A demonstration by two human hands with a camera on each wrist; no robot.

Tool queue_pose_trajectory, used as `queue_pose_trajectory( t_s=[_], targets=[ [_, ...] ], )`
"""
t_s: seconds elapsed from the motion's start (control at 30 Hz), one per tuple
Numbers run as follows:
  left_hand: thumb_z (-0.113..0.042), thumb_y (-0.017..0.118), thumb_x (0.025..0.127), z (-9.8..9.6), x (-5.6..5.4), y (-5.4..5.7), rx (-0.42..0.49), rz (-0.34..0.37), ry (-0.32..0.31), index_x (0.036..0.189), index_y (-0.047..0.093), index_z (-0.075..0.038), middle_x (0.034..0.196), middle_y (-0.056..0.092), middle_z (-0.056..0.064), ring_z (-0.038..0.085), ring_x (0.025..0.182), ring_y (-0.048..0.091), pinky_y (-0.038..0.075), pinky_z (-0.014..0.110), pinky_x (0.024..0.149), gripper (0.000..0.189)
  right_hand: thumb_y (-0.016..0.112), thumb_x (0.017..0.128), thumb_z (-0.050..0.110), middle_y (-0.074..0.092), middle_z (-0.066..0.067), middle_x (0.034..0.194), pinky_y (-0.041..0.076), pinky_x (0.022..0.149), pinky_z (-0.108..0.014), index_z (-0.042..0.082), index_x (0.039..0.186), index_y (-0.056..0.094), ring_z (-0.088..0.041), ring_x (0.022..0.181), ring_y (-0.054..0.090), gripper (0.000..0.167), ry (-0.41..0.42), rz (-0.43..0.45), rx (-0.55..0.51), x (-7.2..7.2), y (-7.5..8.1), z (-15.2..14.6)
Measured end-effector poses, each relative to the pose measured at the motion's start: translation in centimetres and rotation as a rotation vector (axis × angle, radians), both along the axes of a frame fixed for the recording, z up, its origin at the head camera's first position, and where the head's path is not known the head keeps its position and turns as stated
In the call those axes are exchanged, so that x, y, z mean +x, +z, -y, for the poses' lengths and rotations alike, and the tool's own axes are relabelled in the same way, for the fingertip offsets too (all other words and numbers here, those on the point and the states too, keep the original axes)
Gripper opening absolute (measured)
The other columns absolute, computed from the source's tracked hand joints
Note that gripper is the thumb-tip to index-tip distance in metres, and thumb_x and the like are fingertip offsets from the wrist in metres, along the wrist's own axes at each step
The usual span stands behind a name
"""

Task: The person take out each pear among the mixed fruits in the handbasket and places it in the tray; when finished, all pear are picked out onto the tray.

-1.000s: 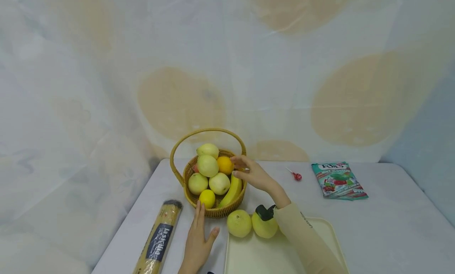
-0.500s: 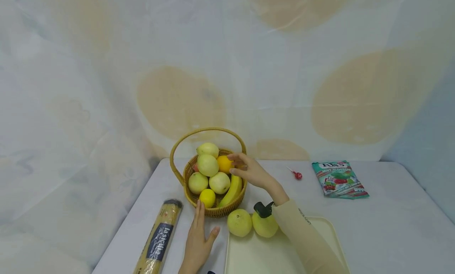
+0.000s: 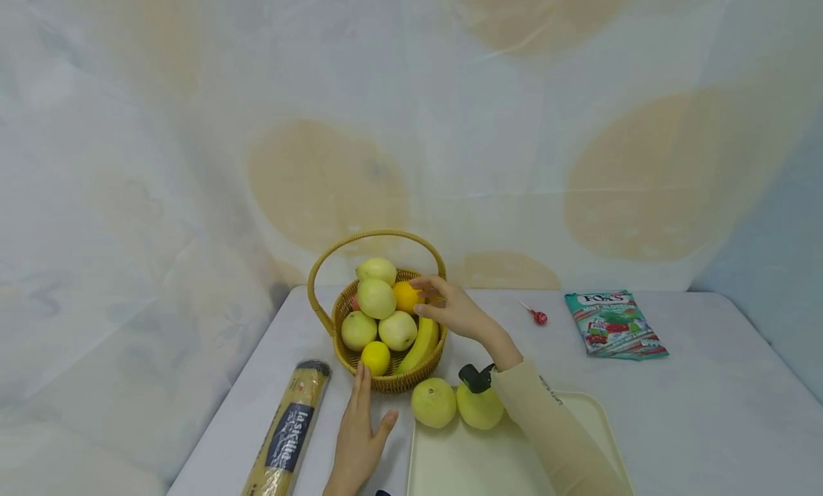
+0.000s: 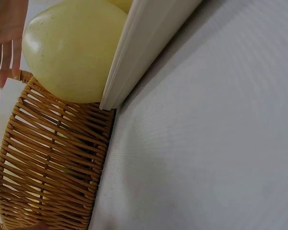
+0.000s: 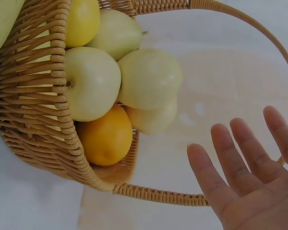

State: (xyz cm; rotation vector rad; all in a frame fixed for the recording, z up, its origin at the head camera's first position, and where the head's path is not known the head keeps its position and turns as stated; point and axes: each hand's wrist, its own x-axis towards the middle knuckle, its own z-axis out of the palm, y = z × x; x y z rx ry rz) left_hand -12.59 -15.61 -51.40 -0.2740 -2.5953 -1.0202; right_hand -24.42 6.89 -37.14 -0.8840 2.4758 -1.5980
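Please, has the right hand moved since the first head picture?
Yes, slightly: against the wicker basket, the right hand has shifted left in the head view.

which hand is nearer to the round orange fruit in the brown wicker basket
Right. The right hand is just beside the round orange fruit; the left hand is farther, at the near side of the brown wicker basket.
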Motion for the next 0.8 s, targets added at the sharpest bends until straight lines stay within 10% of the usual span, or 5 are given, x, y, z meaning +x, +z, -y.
queue_pose_trajectory(
  t_s=[0.8],
  targets=[
    [-0.028, 0.066, 0.091, -0.02, 0.1, 0.34, -0.016, -0.021, -0.012, 0.154, 0.02, -0.003, 0.162, 0.017, 0.017, 0.046, 0.139, 0.034, 0.035, 0.067, 0.104, 0.082, 0.058, 0.096, 0.04, 0.045, -0.021, 0.145, 0.042, 0.107, -0.053, 0.007, 0.142, 0.043, -0.041, 0.131, 0.047, 0.058, 0.038, 0.012, 0.051, -0.62, 0.45, 1.05]
  ],
)
